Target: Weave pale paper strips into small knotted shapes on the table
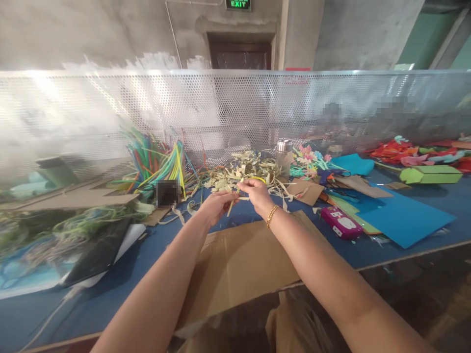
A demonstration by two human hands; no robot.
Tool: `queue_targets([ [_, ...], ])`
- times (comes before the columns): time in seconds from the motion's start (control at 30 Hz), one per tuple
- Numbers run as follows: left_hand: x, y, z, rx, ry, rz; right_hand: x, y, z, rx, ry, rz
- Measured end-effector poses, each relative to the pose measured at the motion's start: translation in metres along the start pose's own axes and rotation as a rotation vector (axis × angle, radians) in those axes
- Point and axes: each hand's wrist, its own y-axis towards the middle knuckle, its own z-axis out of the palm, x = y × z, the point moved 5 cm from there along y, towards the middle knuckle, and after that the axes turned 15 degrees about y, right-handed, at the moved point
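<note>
Observed: my left fingers (224,197) and right fingers (250,185) are pinched narrow on a thin yellowish strip (230,209), which slants between them above the blue surface (143,264). A brown cardboard sheet (246,264) lies below my forearms (the right wrist bears a gold bracelet (271,215)). Just beyond my fingers, a heap of pale strips (243,169) lies beside an upright bottle (283,159).

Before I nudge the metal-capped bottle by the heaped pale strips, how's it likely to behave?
The bottle could tip, since it stands upright and is taller than wide. Once down, it would probably roll, as its body looks round. The pale strips beside it may brace it little: they look thin and loosely heaped.
</note>
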Motion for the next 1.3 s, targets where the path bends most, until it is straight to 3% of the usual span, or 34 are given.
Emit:
queue_targets([
  [0.43,0.005,0.005,-0.008,-0.04,-0.168,0.066,0.01,0.002,0.001,0.035,0.043,0.034],
  [0.6,0.003,0.006,-0.017,-0.149,0.006,0.117,0.011,0.005,-0.005,0.016,-0.02,0.052],
  [0.8,-0.003,0.002,-0.014,-0.149,0.204,0.155,0.003,0.007,-0.006,0.144,-0.278,0.016],
  [1.0,-0.002,0.003,-0.014,-0.116,0.245,0.129,-0.004,0.002,0.004,0.188,-0.133,0.046],
  [1.2,-0.004,0.004,-0.008,-0.035,0.297,0.142,-0.005,0.0,0.003,0.067,-0.155,-0.046],
  [1.3,-0.007,0.001,-0.007,-0.064,0.297,0.17,-0.001,0.001,0.003,0.067,-0.143,-0.068],
])
